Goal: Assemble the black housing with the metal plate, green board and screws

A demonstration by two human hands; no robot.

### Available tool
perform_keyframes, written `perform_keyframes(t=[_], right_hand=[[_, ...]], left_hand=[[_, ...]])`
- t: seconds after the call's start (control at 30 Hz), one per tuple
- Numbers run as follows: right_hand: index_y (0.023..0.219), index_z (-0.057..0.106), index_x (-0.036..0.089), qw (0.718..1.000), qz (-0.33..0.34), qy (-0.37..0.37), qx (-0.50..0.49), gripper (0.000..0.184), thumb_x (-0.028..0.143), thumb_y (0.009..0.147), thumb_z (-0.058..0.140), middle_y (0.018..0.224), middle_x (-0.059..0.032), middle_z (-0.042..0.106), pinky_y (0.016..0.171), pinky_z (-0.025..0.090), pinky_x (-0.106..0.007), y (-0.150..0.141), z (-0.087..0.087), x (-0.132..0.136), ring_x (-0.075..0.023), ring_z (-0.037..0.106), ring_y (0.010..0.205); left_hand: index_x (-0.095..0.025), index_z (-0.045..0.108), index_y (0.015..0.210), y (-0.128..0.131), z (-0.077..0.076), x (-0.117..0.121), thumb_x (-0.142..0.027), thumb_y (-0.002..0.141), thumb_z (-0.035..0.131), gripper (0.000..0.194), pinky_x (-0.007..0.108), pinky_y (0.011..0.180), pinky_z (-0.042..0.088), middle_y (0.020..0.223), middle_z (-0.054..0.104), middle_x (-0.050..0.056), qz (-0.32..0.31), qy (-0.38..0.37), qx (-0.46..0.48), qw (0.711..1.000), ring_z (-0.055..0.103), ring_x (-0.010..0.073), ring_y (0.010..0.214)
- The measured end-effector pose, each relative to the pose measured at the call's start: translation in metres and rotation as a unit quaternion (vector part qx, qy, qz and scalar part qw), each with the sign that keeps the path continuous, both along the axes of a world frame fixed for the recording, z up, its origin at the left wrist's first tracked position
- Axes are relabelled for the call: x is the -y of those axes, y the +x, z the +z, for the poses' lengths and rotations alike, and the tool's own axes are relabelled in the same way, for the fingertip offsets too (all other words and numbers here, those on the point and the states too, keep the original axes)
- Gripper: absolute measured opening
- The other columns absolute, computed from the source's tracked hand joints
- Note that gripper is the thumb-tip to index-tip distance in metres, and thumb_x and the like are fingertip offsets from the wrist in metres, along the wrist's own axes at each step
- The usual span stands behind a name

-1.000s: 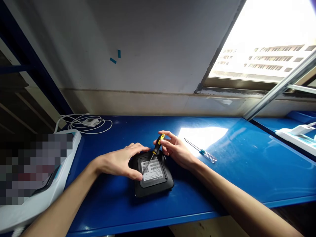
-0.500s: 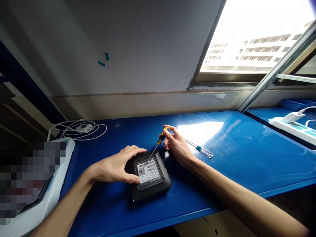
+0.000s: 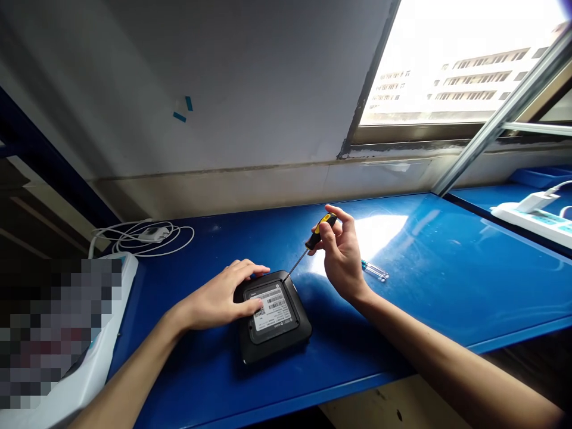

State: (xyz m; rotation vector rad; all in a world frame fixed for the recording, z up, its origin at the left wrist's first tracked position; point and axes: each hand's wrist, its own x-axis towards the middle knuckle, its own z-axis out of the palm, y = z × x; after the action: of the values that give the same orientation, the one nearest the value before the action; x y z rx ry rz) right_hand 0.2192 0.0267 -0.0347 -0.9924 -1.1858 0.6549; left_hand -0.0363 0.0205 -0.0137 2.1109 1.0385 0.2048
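Observation:
A black square electronic device [image 3: 276,347] lies on the blue table with its labelled face up. My left hand [image 3: 226,298] grips its left side, the thumb lying on the white label [image 3: 273,316] and the fingers at the far edge. In my right hand [image 3: 345,256] is a screwdriver [image 3: 322,231] with a yellow and black handle, held tilted. Its tip meets the device near the far right corner of the recessed panel. Behind my right wrist lies a second screwdriver [image 3: 375,271] with a clear handle, partly hidden.
A white adapter with a coiled cable [image 3: 154,233] sits at the table's back left. Along the left edge stands a white machine [image 3: 100,333], partly blurred out. At the right are a white power strip [image 3: 531,217] and a metal post [image 3: 500,113].
The screwdriver tip has moved from over the label to the panel's far right corner. My right hand has shifted right and up, and my left thumb has slid further onto the label.

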Motion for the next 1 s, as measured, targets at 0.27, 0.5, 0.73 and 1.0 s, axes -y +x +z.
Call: perform_keyframes(t=[0.27, 0.5, 0.73, 1.0], right_hand=[[0.133, 0.046, 0.033, 1.0, 0.011, -0.001, -0.003, 0.043, 0.052, 0.097, 0.059, 0.092, 0.0007, 0.056, 0.053, 0.059, -0.03, -0.004, 0.001, 0.004, -0.0149, 0.064, 0.069], [0.135, 0.046, 0.036, 0.999, 0.014, 0.034, 0.025, 0.036, 0.045, 0.101, 0.057, 0.099, -0.0013, 0.059, 0.058, 0.061, -0.032, -0.006, -0.002, 0.011, -0.0157, 0.067, 0.073], [0.131, 0.048, 0.034, 0.998, 0.039, 0.05, 0.005, 0.032, 0.038, 0.101, 0.059, 0.127, -0.0062, 0.062, 0.077, 0.067, -0.04, -0.007, 0.002, 0.012, -0.0192, 0.074, 0.094], [0.13, 0.054, 0.034, 0.999, 0.009, 0.03, 0.01, 0.032, 0.041, 0.1, 0.061, 0.108, -0.0018, 0.064, 0.078, 0.064, -0.04, -0.002, -0.002, 0.006, -0.0167, 0.073, 0.081]], left_hand=[[-0.029, 0.057, 0.138, 0.009, -0.006, 0.005, -0.046, 0.096, 0.062, 0.046, 0.047, 0.106, 0.048, 0.132, 0.061, 0.007, -0.007, 0.114, 0.027, 0.993, 0.058, 0.0295, 0.119], [-0.029, 0.038, 0.157, 0.015, -0.001, 0.02, -0.065, 0.063, 0.088, 0.113, 0.056, 0.119, 0.039, 0.152, 0.046, 0.011, -0.055, 0.109, -0.002, 0.993, 0.047, 0.0381, 0.135], [-0.028, 0.027, 0.163, 0.022, -0.002, 0.029, -0.059, 0.065, 0.087, 0.118, 0.063, 0.127, 0.021, 0.166, 0.032, 0.011, -0.068, 0.116, -0.067, 0.989, 0.035, 0.0416, 0.148], [-0.027, 0.037, 0.159, 0.017, -0.003, 0.018, -0.06, 0.067, 0.086, 0.109, 0.059, 0.123, 0.032, 0.166, 0.036, 0.013, -0.022, 0.152, -0.068, 0.986, 0.037, 0.0422, 0.148]])
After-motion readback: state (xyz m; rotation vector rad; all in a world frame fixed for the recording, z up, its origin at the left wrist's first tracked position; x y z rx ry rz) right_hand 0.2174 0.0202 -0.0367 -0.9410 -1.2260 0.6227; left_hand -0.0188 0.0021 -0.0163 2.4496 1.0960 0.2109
